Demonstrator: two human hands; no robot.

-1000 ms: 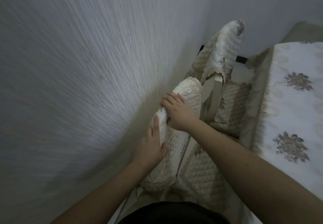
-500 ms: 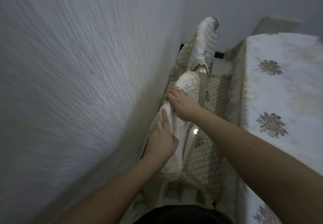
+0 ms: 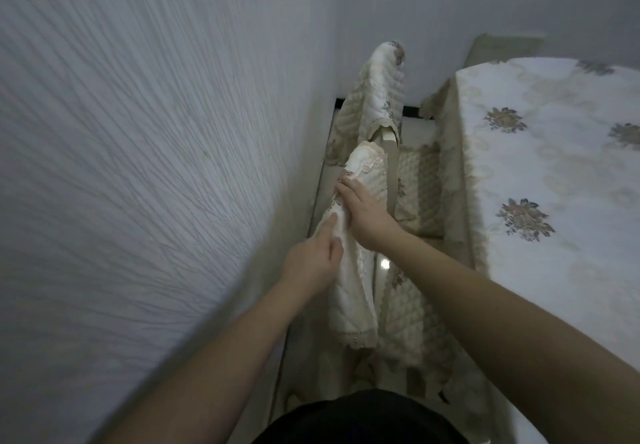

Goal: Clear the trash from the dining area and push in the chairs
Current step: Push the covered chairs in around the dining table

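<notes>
Two chairs stand in a row between the wall and the table: the near chair [image 3: 360, 270] and the far chair [image 3: 377, 97], each with one quilted back cover and one quilted seat pad. There is one table [image 3: 554, 201], with four flower prints visible on its cloth. Two hands are in view, the left hand [image 3: 311, 260] and the right hand [image 3: 367, 215].

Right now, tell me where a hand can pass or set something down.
Bare room: the tablecloth top at right. A narrow floor strip runs between the far chair and the table. Crowded: the near chair, gripped by left hand and right hand, sits close to the wall.
</notes>
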